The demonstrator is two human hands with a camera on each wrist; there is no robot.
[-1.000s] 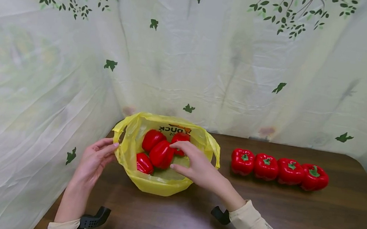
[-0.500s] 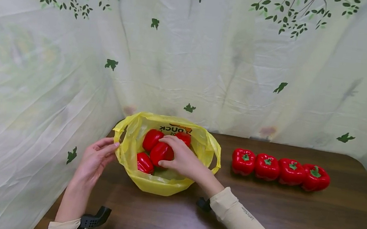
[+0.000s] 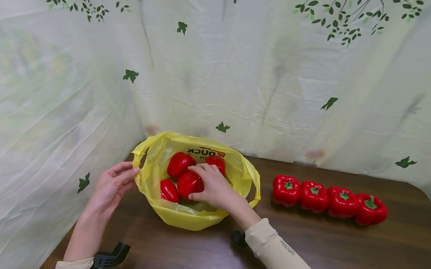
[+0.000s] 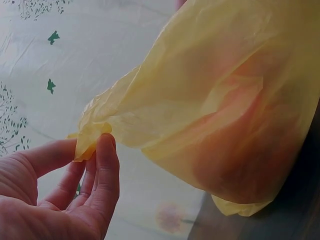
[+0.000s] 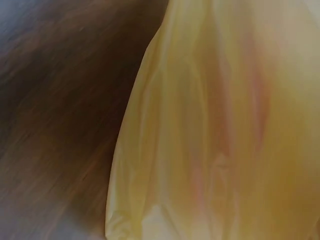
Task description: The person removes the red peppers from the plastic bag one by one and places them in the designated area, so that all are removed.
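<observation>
A yellow plastic bag [image 3: 186,220] stands with its mouth spread at the middle of the table. Several red bell peppers lie inside it, among them one at the back left [image 3: 180,165] and one at the front left [image 3: 169,190]. My left hand [image 3: 108,191] pinches the bag's left handle [image 4: 92,137] between thumb and finger. Inside the mouth, my right hand [image 3: 215,187] grips the middle bell pepper [image 3: 189,184], thumb in front and fingers over its top. The right wrist view shows only the bag's side [image 5: 200,130], which hides that hand.
A row of several red bell peppers [image 3: 313,196], green stems up, sits on the brown wooden table [image 3: 344,262] right of the bag. A pale leaf-printed curtain [image 3: 277,71] hangs behind the table and along its left side.
My right hand has moved left and onto the middle bell pepper in the bag, taking hold of it. The pepper has shifted slightly. My left hand has stayed at the handle.
</observation>
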